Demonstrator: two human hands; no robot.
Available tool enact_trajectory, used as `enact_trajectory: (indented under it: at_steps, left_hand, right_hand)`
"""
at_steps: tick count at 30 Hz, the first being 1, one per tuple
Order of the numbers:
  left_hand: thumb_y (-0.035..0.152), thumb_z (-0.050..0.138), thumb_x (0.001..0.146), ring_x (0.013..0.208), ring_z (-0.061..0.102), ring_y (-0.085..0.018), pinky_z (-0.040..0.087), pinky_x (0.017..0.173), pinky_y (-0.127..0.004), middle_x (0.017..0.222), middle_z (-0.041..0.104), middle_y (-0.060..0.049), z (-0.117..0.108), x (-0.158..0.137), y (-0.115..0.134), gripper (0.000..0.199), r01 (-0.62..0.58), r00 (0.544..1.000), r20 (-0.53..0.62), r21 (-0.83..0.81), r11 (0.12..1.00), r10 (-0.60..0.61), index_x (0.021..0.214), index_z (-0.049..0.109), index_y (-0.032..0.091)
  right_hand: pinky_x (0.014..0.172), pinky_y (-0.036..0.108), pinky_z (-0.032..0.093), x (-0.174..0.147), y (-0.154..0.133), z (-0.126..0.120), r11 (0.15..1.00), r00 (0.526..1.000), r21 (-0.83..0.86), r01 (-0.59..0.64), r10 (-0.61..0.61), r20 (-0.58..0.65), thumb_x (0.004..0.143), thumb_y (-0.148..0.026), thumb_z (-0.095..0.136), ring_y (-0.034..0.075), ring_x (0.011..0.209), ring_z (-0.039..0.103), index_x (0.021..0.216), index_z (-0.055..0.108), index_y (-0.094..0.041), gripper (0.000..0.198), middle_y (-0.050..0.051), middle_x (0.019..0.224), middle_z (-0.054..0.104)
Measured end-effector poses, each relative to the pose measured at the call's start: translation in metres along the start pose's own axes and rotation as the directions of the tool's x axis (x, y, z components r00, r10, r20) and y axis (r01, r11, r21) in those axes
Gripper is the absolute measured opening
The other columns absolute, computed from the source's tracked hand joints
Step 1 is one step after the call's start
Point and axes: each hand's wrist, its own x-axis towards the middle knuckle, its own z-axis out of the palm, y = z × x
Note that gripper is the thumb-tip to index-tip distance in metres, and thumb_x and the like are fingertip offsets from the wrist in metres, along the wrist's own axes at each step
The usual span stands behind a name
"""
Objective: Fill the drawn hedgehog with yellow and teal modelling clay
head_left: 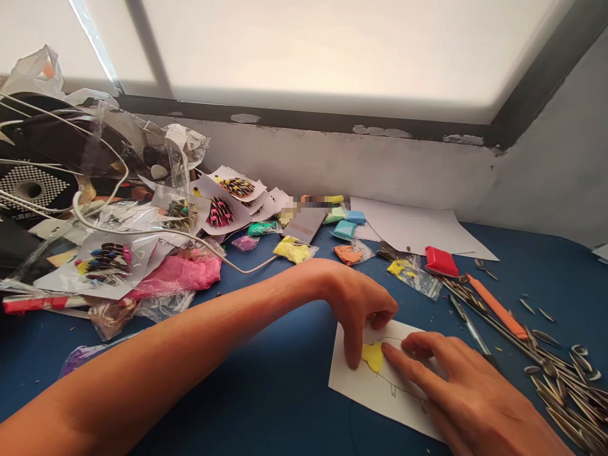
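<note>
While the bare left hand (357,296) arched over the white, line-drawn paper card (342,373), thumb apart from curled fingers, the flat yellow clay-like blob (373,358) lay on the card's left half, seemingly light, soft and best held by its rim; the right hand (468,375), loosely spread, touched its right edge.

A pink cloth (202,272) lay crumpled on the blue desk (256,373), near a white cable (247,272). Farther right, a red packet (441,261) sat near an orange stick (496,307) and a pen (470,324). Striped seeds (551,369) were strewn at the right edge, and a dark window frame (313,123) ran behind.
</note>
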Motion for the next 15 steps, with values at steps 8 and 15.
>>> enact_trajectory:
  at_steps: [8, 15]
  left_hand:
    - [0.033, 0.075, 0.061, 0.084, 0.054, -0.016, 0.042, 0.067, -0.027, 0.095, 0.057, 0.001, -0.004, -0.005, -0.004, 0.042, -0.036, 0.999, -0.007, -0.058, 0.998, 0.035, 0.091, 0.05, 0.02]
    - [0.028, 0.059, 0.08, 0.077, 0.056, -0.012, 0.042, 0.064, -0.023, 0.091, 0.063, -0.001, -0.004, -0.002, -0.01, 0.022, 0.067, 0.965, -0.243, -0.149, 0.986, -0.103, 0.098, 0.059, 0.016]
  right_hand:
    - [0.072, 0.027, 0.057, -0.01, 0.009, 0.005, 0.995, 0.997, 0.076, -0.07, 0.071, -0.002, 0.088, -0.016, 0.044, 0.018, 0.094, 0.069, 0.138, 0.053, -0.032, 0.053, 0.005, 0.114, 0.068]
    - [0.079, 0.029, 0.056, -0.012, 0.011, 0.006, 0.993, 0.996, 0.087, -0.081, 0.084, -0.027, 0.087, -0.014, 0.044, 0.019, 0.097, 0.069, 0.122, 0.063, -0.03, 0.043, 0.003, 0.114, 0.07]
